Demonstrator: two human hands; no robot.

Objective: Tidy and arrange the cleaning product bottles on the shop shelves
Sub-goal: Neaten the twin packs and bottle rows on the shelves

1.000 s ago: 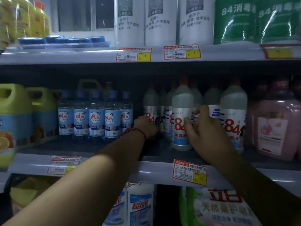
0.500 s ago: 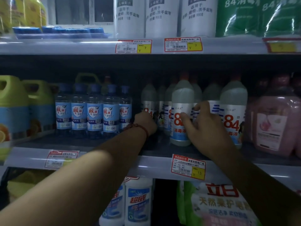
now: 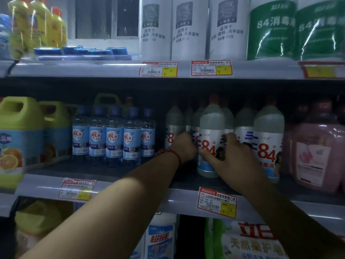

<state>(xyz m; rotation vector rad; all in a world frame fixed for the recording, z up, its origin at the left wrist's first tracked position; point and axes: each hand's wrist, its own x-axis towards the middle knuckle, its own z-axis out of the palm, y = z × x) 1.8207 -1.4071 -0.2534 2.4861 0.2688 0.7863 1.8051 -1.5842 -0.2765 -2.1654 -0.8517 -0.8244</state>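
On the middle shelf point(image 3: 130, 189) stands a cluster of pale "84" disinfectant bottles with red numerals. My right hand point(image 3: 231, 157) grips the front 84 bottle point(image 3: 211, 128), thumb across its label and fingers behind it. My left hand point(image 3: 183, 146), a red cord on its wrist, is curled just left of it. Its fingers close around a rear 84 bottle point(image 3: 173, 126) that the hand largely hides. Another 84 bottle point(image 3: 268, 139) stands upright to the right, with more in the dark behind.
Small blue-labelled bottles point(image 3: 113, 139) line up to the left, and green jugs point(image 3: 20, 131) stand beyond them. A pink bottle point(image 3: 313, 152) stands on the right. The top shelf holds white bottles point(image 3: 188, 28) and green packs point(image 3: 270, 28). A price tag point(image 3: 217, 201) hangs on the shelf edge.
My left hand has shifted right, close beside the front 84 bottle. My right hand stays on that bottle, whose "84" label now faces me more fully.
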